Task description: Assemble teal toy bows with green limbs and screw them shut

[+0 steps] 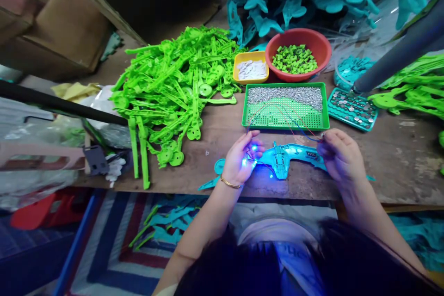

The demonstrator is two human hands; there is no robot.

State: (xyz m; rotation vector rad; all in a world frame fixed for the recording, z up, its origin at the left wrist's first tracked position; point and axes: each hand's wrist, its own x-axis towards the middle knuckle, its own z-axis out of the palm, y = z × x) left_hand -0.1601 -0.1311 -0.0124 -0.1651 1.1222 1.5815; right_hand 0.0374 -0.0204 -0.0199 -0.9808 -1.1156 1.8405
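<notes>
A bright blue plastic toy bow [281, 166] lies on the wooden table in front of me, its inner side with a slotted centre block showing. In my left hand [240, 159], with the fingers curled, sit lit blue LED lights [254, 148]; one more LED glows just below the hand. Thin red and blue wires [277, 103] arch from there across to my right hand [342, 153]. Thumb and fingers of the right hand are pinched on the wire ends, above the bow's right arm. Whatever small part sits at those ends is too small to make out.
Behind the bow stands a green tray [287, 122] of screws. Around it are a yellow dish [239, 78] of white pieces, a red bowl [326, 51] of small green parts and a teal tray [360, 122] of metal discs. Green plastic parts [180, 83] are heaped left.
</notes>
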